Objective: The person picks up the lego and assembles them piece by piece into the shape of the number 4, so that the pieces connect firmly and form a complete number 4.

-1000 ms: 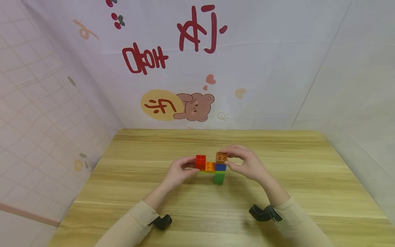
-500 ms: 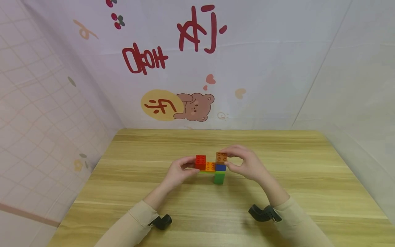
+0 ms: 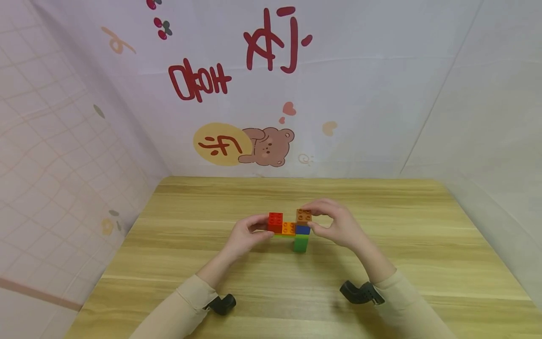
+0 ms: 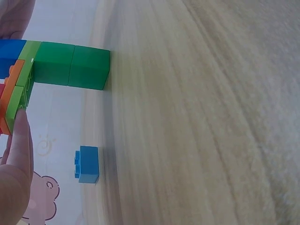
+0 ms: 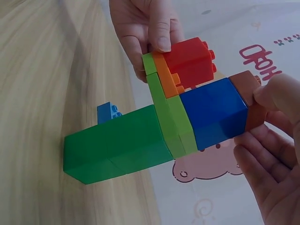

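A block structure stands on the table. Green bricks (image 5: pixel 117 145) form its foot, lime plates (image 5: pixel 171 117) cross over them, and a blue brick (image 5: pixel 213 110) sits on top at one end. At the overhanging end, a thin orange plate (image 3: pixel 289 228) and a red brick (image 3: pixel 275 225) rest on the lime. My left hand (image 3: pixel 243 235) pinches this overhanging end, a finger under the lime plate in the left wrist view. Thumb and fingers of my right hand (image 3: pixel 342 227) pinch a brown brick (image 3: pixel 304 216) topping the blue one.
On the wooden table (image 3: pixel 211 197), a light blue brick (image 4: pixel 88 164) lies apart behind the structure, hidden in the head view. A white printed cloth (image 3: pixel 360 94) hangs at the back. Black wrist mounts (image 3: pixel 222 305) sit at both cuffs.
Both hands keep their grips and the blocks stay in place. Only a very slight shift of the right forearm shows.
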Tool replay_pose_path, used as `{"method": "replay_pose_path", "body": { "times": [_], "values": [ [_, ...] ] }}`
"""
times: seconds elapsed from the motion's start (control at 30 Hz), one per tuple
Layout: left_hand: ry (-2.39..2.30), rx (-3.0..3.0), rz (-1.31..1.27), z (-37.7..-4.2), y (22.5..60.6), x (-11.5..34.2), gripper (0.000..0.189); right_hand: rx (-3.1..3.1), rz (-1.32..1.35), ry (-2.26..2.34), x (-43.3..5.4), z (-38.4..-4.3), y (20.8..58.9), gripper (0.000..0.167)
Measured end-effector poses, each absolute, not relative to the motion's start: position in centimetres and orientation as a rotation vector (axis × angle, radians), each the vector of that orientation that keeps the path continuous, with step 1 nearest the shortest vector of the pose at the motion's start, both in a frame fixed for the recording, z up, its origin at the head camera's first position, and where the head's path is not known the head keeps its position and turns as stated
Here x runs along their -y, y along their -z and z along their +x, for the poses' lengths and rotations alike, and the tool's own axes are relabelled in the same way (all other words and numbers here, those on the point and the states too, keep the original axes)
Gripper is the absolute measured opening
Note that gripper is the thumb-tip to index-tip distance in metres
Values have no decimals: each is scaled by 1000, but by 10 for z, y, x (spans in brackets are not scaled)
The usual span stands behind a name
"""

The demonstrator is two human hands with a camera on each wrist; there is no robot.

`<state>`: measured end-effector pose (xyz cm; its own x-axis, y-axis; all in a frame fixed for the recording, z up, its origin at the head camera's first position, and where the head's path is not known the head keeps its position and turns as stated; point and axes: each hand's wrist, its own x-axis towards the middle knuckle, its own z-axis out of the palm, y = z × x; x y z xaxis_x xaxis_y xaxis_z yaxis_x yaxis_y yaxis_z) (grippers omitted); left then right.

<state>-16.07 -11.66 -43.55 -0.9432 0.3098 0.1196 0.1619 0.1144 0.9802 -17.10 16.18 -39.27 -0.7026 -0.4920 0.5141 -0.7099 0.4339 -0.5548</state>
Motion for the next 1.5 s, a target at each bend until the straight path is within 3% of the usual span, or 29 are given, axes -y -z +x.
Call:
{"method": "replay_pose_path", "body": {
  "times": [0.5, 0.6, 0.9, 1.5],
  "values": [
    [-1979, -2249, 538, -160, 438, 118, 45, 2388, 995, -1345, -158, -169, 404, 40],
    [-1976, -2242, 549, -160, 441, 123, 46, 2396, 984, -1359, -153, -160, 392, 39],
    [-1991, -2319, 450, -165, 444, 140, 36, 2362, 1002, -1369, -148, -149, 376, 38],
    [-1913, -2456, 325, -184, 454, 136, 38, 2379, 979, -1305, -151, -143, 372, 39]
  ]
}}
